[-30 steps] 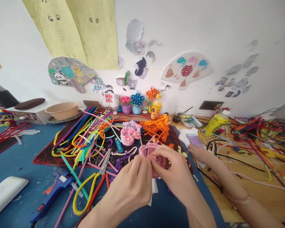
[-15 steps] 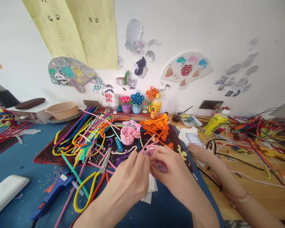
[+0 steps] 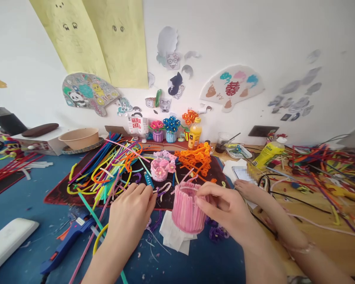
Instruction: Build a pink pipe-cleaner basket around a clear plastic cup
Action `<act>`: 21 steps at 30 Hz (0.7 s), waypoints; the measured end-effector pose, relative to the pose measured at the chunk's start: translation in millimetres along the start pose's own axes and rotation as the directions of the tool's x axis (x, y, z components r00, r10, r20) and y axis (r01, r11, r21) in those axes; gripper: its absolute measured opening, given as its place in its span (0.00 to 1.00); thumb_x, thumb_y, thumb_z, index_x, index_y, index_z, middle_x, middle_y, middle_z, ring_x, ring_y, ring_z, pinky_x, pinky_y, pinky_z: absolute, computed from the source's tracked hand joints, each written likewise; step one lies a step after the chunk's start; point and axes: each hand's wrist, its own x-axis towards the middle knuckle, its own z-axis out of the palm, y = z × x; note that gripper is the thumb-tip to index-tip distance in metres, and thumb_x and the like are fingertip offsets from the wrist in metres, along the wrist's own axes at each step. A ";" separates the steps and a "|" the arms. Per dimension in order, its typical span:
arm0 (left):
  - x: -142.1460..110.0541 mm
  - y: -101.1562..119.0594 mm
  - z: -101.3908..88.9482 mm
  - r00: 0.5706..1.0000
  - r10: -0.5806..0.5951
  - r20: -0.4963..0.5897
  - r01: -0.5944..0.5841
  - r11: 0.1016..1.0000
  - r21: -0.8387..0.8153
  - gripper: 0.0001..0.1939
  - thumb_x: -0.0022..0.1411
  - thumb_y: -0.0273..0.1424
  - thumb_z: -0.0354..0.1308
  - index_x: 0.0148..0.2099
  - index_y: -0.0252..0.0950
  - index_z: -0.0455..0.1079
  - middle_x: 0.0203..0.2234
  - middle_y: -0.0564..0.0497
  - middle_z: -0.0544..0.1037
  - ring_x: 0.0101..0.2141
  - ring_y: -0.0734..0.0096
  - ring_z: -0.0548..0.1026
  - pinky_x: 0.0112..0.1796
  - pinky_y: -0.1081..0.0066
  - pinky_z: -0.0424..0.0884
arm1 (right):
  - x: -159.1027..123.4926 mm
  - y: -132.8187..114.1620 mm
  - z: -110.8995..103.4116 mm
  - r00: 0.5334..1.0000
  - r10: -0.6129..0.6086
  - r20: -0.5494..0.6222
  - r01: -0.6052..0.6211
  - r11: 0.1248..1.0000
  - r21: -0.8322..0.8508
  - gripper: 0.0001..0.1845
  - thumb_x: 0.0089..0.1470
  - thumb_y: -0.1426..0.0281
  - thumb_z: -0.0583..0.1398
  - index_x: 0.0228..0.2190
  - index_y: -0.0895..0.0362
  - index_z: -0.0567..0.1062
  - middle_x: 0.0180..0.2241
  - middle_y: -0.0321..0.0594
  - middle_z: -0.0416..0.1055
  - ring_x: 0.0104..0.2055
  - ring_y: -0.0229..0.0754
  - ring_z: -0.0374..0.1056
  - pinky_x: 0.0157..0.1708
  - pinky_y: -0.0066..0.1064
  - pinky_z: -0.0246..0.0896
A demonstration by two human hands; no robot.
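Note:
My right hand (image 3: 220, 203) pinches the rim of a pink pot (image 3: 187, 211) made of fuzzy pipe cleaners, thumb outside near the open top. It is held up over the mat, slightly tilted, with its ribbed side facing me. My left hand (image 3: 133, 211) is apart from the pot, back upward and fingers curled down; whatever is under or in them is hidden. Scissors lay at that spot earlier, and a yellow curved piece (image 3: 99, 235) shows beside the wrist. White tissue (image 3: 177, 236) lies below the pot, and purple pipe-cleaner pieces (image 3: 217, 233) are at its right.
Beyond my hands are a bundle of colourful pipe cleaners (image 3: 106, 169), a small pink flowered pot (image 3: 159, 169), orange pieces (image 3: 197, 157) and a juice bottle (image 3: 195, 134). A blue glue gun (image 3: 68, 240) lies left. Another person's arm (image 3: 272, 215) rests at right near a phone.
My hands have parted: the left has moved left, over where the scissors lay. The pink pot, mostly hidden behind my hands before, now shows in my right hand.

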 end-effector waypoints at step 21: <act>28.2 11.1 -30.4 0.980 0.180 0.089 -0.063 0.697 -0.714 0.02 0.58 0.31 0.67 0.35 0.42 0.77 0.25 0.58 0.79 0.30 0.71 0.73 0.37 0.66 0.64 | 14.5 5.9 2.9 0.961 -0.075 0.266 0.072 0.997 0.021 0.22 0.55 0.50 0.62 0.30 0.57 0.79 0.29 0.38 0.69 0.30 0.39 0.61 0.29 0.30 0.57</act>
